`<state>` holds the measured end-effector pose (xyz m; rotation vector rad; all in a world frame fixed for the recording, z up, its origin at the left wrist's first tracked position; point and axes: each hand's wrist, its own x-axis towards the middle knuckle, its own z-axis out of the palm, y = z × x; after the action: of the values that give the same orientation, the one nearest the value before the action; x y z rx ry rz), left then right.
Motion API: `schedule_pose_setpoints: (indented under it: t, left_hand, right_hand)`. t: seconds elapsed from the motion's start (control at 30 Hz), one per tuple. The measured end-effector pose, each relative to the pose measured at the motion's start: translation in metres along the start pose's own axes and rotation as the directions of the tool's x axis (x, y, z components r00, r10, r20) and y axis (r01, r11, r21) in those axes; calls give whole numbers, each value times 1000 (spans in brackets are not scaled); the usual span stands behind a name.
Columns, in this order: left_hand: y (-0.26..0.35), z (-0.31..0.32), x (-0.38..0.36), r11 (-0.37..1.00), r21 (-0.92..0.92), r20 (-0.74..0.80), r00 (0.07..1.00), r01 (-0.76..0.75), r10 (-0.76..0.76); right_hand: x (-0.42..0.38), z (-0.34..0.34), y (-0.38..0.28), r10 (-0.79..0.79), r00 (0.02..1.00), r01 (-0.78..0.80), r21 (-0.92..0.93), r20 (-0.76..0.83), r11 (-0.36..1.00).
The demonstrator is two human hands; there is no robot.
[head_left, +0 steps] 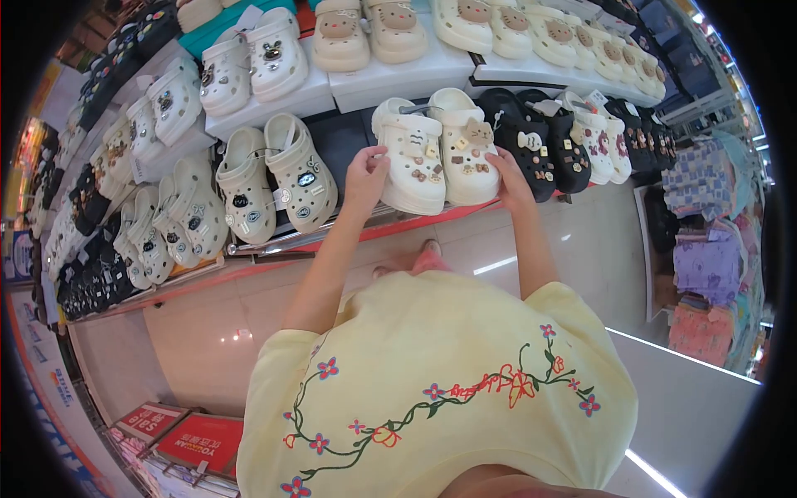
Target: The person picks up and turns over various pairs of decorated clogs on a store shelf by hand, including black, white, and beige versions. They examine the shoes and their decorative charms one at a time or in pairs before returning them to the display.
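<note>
A pair of white clogs with cat and small cookie-like charms sits at the front of the shelf, joined by a dark tie near the heels. My left hand grips the outer side of the left clog, its fingers curled against the edge. On the other side, my right hand holds the outer side of the right clog, the fingertips partly hidden behind it. Directly right of my right hand are black clogs with a bow and brown charms. To the left stand white clogs with black and blue charms.
White boxes behind carry more clogs, including beige clogs with cat faces. A metal rail runs along the shelf front. Folded patterned fabrics hang at the right. Red sale signs stand at lower left.
</note>
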<state>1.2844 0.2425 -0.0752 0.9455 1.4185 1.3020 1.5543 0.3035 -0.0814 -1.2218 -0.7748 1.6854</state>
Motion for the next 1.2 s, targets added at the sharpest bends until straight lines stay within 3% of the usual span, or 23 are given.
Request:
schedule_pose_setpoints:
  t: [0.13, 0.23, 0.3, 0.33, 0.4, 0.43, 0.5, 0.53, 0.57, 0.67, 0.7, 0.83, 0.97, 1.07, 1.2]
  left_hand:
    - [-34, 23, 2, 999, -30, -25, 1000, 13, -14]
    - [-54, 20, 3, 994, 75, -21, 997, -79, 81]
    - [-55, 22, -4, 926, 335, -7, 983, -172, 185]
    - [-50, 25, -9, 863, 457, 8, 971, -215, 238]
    - [-44, 28, -18, 804, 542, 61, 966, -243, 251]
    - [-41, 30, -23, 772, 582, 86, 963, -255, 254]
    - [-35, 37, -37, 763, 557, 133, 942, -328, 309]
    - [-34, 40, -42, 757, 542, 155, 929, -363, 335]
    - [-35, 41, -46, 759, 534, 189, 927, -373, 323]
    - [-24, 44, -55, 778, 515, 189, 933, -361, 307]
    - [-25, 44, -54, 781, 508, 185, 931, -364, 314]
    - [-28, 39, -56, 792, 496, 144, 933, -356, 329]
    - [-26, 32, -62, 820, 478, 96, 947, -314, 307]
    - [-26, 23, -70, 824, 485, 40, 948, -294, 315]
    - [-13, -13, -82, 763, 561, -115, 882, -322, 457]
  right_hand:
    - [-2, -5, -16, -22, 1000, 21, -65, -6, 998]
    - [-5, 1, -12, -69, 996, 56, -227, -49, 972]
    - [-11, 9, -8, -139, 989, 118, -290, -54, 950]
    - [-12, 7, -5, -264, 963, 203, -482, -61, 852]
    - [-14, 3, 2, -496, 868, 309, -792, 10, 526]
    - [-27, 12, -7, -507, 859, 364, -778, 67, 513]
    - [-36, 20, -3, -601, 772, 411, -883, 205, 226]
    - [-37, 23, -1, -629, 725, 416, -906, 282, 73]
    - [-35, 24, 7, -585, 736, 473, -877, 340, 85]
    - [-46, 42, 15, -472, 810, 364, -929, 350, -65]
    - [-45, 43, 13, -516, 779, 423, -906, 357, 11]
    - [-39, 35, 22, -625, 684, 463, -886, 377, -27]
    - [-28, 23, 26, -608, 735, 490, -854, 299, 172]
    - [-34, 24, 17, -567, 762, 479, -861, 312, 170]
    - [-27, 22, 14, -657, 690, 491, -863, 302, 119]
